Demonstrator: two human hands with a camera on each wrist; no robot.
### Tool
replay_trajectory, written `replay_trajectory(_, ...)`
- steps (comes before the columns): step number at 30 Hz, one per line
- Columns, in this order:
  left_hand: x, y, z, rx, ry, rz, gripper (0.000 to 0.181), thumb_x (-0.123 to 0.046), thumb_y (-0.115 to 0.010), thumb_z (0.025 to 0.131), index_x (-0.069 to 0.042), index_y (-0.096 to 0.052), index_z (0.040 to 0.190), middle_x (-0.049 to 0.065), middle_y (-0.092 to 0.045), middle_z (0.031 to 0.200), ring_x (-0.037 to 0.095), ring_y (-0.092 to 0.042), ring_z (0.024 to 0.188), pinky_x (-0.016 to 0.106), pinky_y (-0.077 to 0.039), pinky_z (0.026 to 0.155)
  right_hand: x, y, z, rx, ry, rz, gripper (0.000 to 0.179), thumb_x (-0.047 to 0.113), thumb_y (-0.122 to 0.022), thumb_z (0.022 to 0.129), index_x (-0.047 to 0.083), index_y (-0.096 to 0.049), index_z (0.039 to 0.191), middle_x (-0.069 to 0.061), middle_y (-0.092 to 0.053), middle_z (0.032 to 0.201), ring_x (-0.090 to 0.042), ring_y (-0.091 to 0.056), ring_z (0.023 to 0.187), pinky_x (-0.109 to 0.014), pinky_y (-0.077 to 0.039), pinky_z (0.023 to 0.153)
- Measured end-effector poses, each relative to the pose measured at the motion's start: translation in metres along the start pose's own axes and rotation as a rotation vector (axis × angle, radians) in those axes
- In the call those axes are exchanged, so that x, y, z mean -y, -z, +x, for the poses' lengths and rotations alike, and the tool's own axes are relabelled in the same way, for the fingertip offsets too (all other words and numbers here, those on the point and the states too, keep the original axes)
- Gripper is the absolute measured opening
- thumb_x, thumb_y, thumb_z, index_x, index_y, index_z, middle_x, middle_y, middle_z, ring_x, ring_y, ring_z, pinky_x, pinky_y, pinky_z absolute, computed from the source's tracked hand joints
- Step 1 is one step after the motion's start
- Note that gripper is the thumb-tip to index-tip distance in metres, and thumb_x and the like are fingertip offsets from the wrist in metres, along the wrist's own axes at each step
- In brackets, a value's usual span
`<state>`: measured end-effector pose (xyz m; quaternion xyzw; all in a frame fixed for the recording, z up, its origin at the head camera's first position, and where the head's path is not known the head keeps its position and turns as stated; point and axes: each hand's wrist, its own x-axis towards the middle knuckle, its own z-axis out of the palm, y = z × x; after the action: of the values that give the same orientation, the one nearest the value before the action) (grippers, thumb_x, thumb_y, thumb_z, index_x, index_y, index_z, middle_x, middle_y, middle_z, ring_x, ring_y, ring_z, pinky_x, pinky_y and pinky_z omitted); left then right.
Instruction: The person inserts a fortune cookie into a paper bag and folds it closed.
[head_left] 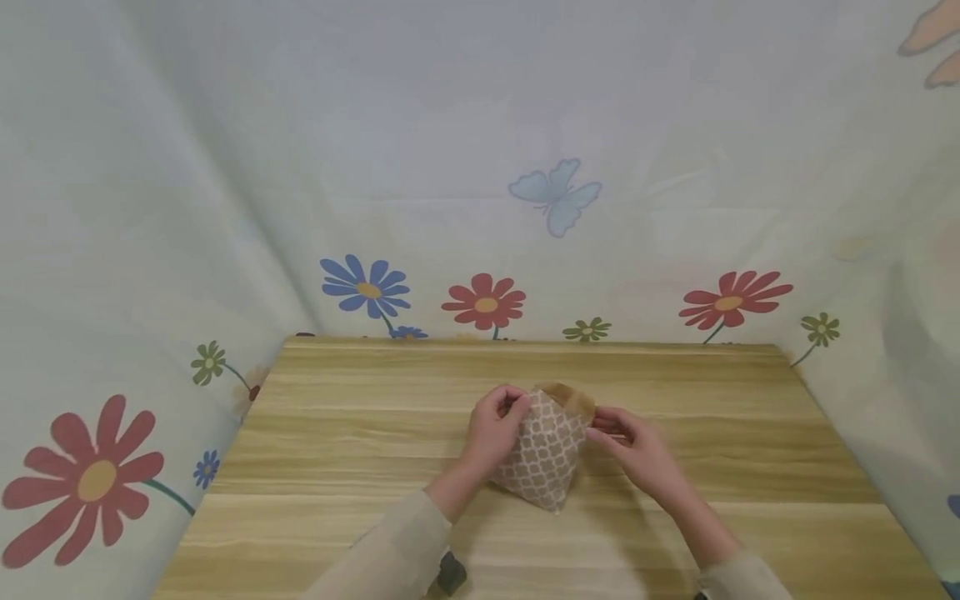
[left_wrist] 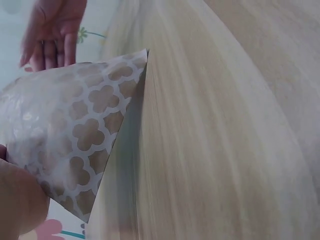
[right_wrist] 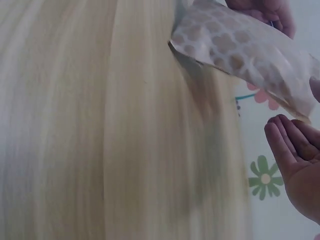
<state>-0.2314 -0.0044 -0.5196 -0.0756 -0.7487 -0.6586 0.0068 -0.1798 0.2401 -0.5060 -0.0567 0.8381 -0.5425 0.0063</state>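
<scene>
A paper bag (head_left: 543, 454) with a white lattice print on tan is tilted above the wooden table, its brown inside (head_left: 566, 398) showing at the top. My left hand (head_left: 497, 423) grips the bag's upper left edge between thumb and fingers; in the left wrist view part of that hand (left_wrist: 22, 197) shows at the bag's side. At the opposite edge is my right hand (head_left: 633, 446), its fingers fairly straight and its thumb apart from them. In the right wrist view those fingertips (right_wrist: 280, 127) lie right by the bag's mouth. The bag's contents are hidden.
The wooden table (head_left: 337, 417) spreads around the bag. Behind it and along both sides hangs a pale cloth (head_left: 420, 150) printed with flowers and a butterfly. A small dark device (head_left: 452, 573) sits at my left sleeve.
</scene>
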Motion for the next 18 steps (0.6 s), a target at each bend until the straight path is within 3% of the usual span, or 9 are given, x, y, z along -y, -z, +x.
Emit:
replay_trajectory(5,0.000,-0.003,-0.002,-0.019,0.011,-0.024,0.015,-0.019,-0.065,0.107,-0.005,-0.071,0.106,0.004,-0.070,0.101,0.013,-0.062,0.091,0.026,-0.053,0.083,-0.001,-0.014,0.007,0.032,-0.129,0.140,0.046,0.030,-0.073,0.104,-0.004,-0.066,0.135,-0.016,-0.075,0.123,-0.023,-0.071,0.113,-0.036,-0.058,0.099)
replay_trajectory(9,0.002,-0.005,-0.005,-0.038,0.030,-0.058,0.015,-0.018,-0.063,0.108,-0.005,-0.069,0.108,0.006,-0.069,0.105,0.015,-0.062,0.094,0.028,-0.052,0.085,-0.002,-0.021,0.011,0.001,-0.137,0.193,0.044,0.028,-0.072,0.104,-0.007,-0.067,0.129,-0.016,-0.076,0.117,-0.017,-0.073,0.104,-0.033,-0.059,0.096)
replay_trajectory(13,0.004,-0.006,-0.008,-0.055,0.050,-0.067,0.015,-0.019,-0.062,0.108,-0.006,-0.066,0.110,0.006,-0.067,0.103,0.014,-0.059,0.091,0.026,-0.049,0.080,-0.004,-0.026,0.014,-0.021,-0.122,0.210,0.037,0.027,-0.070,0.106,-0.006,-0.071,0.122,-0.015,-0.076,0.112,-0.015,-0.073,0.100,-0.030,-0.060,0.093)
replay_trajectory(18,0.004,-0.002,-0.009,-0.022,0.081,-0.048,0.024,-0.028,-0.068,0.105,-0.006,-0.066,0.115,0.007,-0.070,0.097,0.013,-0.059,0.081,0.026,-0.050,0.071,-0.006,-0.028,0.017,-0.049,-0.115,0.230,0.035,0.025,-0.068,0.107,-0.006,-0.073,0.123,-0.015,-0.077,0.112,-0.015,-0.074,0.097,-0.032,-0.061,0.092)
